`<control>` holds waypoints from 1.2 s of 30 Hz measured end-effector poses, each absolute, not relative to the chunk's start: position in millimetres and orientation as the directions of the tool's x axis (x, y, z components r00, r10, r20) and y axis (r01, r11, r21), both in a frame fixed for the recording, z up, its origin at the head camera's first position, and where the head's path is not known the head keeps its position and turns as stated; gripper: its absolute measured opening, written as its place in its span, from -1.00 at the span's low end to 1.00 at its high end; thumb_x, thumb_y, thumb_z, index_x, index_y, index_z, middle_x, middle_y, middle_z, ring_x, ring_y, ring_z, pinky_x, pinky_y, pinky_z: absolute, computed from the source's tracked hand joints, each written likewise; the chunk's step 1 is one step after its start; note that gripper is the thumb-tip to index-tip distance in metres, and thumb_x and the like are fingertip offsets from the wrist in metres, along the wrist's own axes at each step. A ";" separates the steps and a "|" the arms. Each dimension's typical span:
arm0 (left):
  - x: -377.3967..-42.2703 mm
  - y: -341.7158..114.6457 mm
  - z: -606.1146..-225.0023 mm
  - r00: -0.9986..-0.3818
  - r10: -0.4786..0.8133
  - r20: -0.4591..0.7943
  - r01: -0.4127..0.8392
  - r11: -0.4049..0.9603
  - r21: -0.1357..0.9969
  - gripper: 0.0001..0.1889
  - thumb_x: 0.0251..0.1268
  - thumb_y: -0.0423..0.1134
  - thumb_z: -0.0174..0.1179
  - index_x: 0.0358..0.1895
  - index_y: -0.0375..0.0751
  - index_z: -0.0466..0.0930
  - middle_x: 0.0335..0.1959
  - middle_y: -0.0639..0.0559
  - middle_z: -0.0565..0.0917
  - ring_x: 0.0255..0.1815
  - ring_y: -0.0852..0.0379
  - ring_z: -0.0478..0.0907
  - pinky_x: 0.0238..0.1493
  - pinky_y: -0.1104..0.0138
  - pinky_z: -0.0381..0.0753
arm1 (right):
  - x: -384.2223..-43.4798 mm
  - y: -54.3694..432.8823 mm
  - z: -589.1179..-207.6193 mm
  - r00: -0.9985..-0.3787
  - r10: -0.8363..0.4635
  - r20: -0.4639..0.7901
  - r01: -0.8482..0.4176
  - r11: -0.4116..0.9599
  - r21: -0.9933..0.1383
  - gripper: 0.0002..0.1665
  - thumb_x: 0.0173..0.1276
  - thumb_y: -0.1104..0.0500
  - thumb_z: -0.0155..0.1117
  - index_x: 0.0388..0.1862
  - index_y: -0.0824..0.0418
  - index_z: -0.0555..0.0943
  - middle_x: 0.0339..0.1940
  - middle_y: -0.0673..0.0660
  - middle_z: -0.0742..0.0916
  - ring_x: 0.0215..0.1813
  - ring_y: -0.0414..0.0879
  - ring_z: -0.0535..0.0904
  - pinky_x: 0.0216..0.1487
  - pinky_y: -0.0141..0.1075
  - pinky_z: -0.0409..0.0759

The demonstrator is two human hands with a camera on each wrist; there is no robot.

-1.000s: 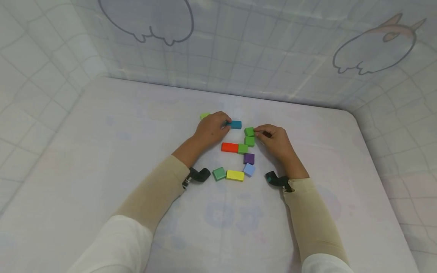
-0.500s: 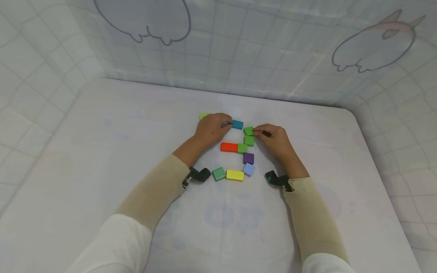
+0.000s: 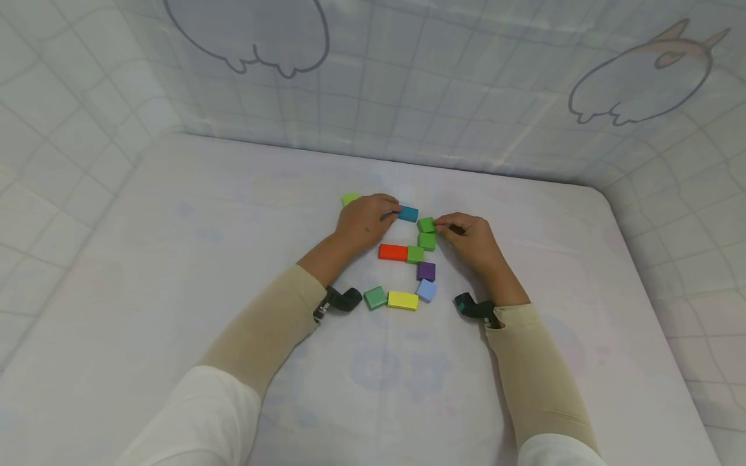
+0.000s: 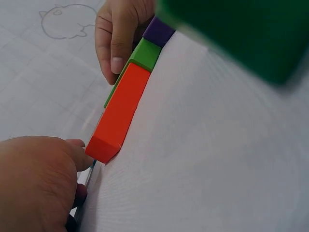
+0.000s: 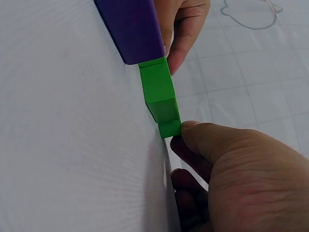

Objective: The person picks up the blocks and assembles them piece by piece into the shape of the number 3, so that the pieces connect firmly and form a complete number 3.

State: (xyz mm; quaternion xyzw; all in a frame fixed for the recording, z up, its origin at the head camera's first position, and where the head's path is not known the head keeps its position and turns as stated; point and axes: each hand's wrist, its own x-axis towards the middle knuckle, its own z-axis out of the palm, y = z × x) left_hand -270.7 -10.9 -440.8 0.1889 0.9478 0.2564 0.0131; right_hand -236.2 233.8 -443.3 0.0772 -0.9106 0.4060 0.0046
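My left hand (image 3: 366,220) reaches over the far end of the block layout and pinches the left end of a blue block (image 3: 409,213). In the left wrist view its fingertips are hidden behind the red block (image 4: 118,113). With thumb and index finger, my right hand (image 3: 469,241) grips the right edge of the farthest green block (image 3: 427,224); the right wrist view shows the thumb at that green block's (image 5: 170,129) corner. A second green block (image 3: 427,241) touches it on the near side. The blue and farthest green blocks stand slightly apart.
Nearer lie a green block (image 3: 415,254) against the red one, a purple block (image 3: 426,271), a light blue block (image 3: 427,290), a yellow block (image 3: 403,300) and a dark green block (image 3: 375,298). A lime block (image 3: 350,199) is partly behind my left hand.
My left hand has shifted slightly right, and the blue block has slid with it toward the farthest green block. The right hand has stayed at that green block.
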 end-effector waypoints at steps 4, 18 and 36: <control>-270.7 -10.2 -440.7 -0.923 0.378 0.079 0.368 0.799 0.476 -0.67 0.46 -0.11 0.18 0.23 0.08 0.64 0.27 0.19 0.59 0.33 0.14 0.48 0.24 0.19 0.54 | -235.8 234.1 -442.7 -0.987 -0.144 0.074 -0.151 0.659 -0.736 -0.79 0.43 0.15 0.30 -0.03 0.13 0.76 0.04 0.07 0.76 0.20 -0.04 0.59 0.26 -0.09 0.52; -268.2 -10.0 -438.6 -0.919 0.383 0.090 0.375 0.783 0.497 -0.67 0.45 -0.10 0.19 0.23 0.08 0.64 0.23 0.21 0.63 0.33 0.14 0.49 0.31 0.20 0.49 | -235.2 234.6 -442.1 -0.986 -0.144 0.083 -0.158 0.657 -0.737 -0.79 0.44 0.16 0.29 -0.04 0.13 0.77 0.04 0.07 0.76 0.20 -0.05 0.60 0.26 -0.10 0.53; -266.3 -9.7 -438.7 -0.916 0.384 0.119 0.387 0.764 0.517 -0.67 0.45 -0.11 0.20 0.22 0.07 0.65 0.20 0.21 0.65 0.32 0.15 0.50 0.31 0.21 0.49 | -234.2 234.7 -438.5 -0.990 -0.128 0.059 -0.128 0.653 -0.747 -0.80 0.42 0.17 0.31 -0.04 0.12 0.77 0.04 0.08 0.76 0.21 -0.05 0.59 0.27 -0.08 0.52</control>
